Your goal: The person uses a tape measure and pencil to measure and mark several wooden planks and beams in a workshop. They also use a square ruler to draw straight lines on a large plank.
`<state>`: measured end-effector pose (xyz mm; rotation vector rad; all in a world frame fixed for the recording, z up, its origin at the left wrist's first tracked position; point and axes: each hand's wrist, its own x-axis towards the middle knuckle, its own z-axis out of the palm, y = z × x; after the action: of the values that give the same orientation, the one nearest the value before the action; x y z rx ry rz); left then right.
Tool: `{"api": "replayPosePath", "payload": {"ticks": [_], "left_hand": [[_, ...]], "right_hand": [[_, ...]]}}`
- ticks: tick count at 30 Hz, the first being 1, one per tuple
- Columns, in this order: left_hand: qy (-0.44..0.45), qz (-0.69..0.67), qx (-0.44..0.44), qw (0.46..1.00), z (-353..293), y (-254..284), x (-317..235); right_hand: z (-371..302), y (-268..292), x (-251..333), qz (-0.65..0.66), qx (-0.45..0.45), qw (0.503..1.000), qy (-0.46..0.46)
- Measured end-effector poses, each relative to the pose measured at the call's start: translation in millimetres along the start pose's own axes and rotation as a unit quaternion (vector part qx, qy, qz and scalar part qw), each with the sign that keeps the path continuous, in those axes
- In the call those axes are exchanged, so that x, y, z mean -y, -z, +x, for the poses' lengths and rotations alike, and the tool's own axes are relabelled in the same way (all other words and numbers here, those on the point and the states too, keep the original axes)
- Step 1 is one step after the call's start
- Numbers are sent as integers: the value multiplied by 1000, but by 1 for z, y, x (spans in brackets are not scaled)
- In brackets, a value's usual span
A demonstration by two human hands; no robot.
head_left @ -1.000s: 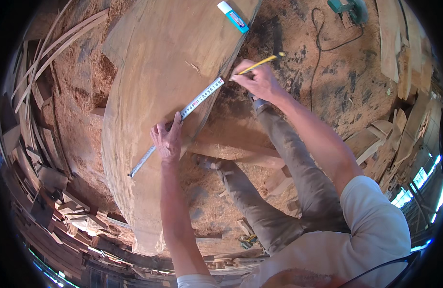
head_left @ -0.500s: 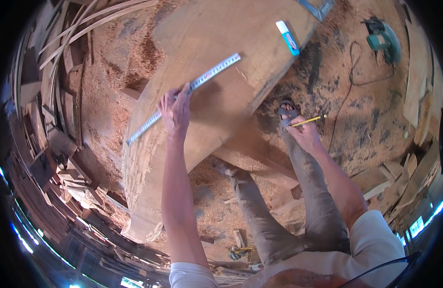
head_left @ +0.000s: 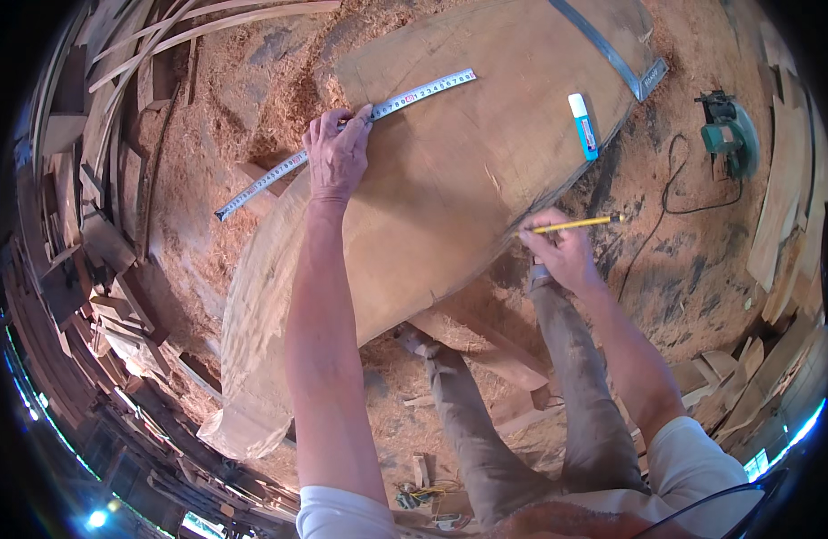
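Observation:
A broad, curved wooden slab point(head_left: 405, 242) lies in front of me. My left hand point(head_left: 335, 153) is closed on a white measuring tape strip point(head_left: 427, 90) near the slab's left edge. The strip's right part lies over the wood, and its left end reaches out past the edge above the shavings. My right hand point(head_left: 562, 250), at the slab's near right edge, grips a yellow pencil point(head_left: 576, 224) that points left toward the wood. On the slab's right side rests a teal stick with a white cap point(head_left: 583, 128). A metal square point(head_left: 603, 49) lies across the slab's far end.
A green circular saw point(head_left: 726, 135) sits on the shavings-covered ground at the right, its cord point(head_left: 670, 180) looping toward me. Wood offcuts point(head_left: 118, 234) pile up at the left, with boards point(head_left: 782, 198) along the right. A timber point(head_left: 486, 346) runs under the slab near my legs.
The view has shifted, showing more of the slab's far end. My left hand and the tape strip have moved farther away over the slab. My right hand has come up to the slab's edge.

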<state>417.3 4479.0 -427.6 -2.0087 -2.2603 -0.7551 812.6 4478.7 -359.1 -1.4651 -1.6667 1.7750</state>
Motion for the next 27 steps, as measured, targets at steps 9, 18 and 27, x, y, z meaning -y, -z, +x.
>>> {"api": "replayPosePath", "payload": {"ticks": [9, 18, 27], "left_hand": [[6, 33, -11, 999, 1, 1, -8], [4, 37, -2, 999, -2, -1, -4], [8, 56, 7, 998, -1, 1, -5]], "right_hand": [[144, -14, 54, 37, -100, 987, 116], [226, -14, 51, 71, -152, 970, 178], [231, -11, 50, 55, -129, 971, 192]]}}
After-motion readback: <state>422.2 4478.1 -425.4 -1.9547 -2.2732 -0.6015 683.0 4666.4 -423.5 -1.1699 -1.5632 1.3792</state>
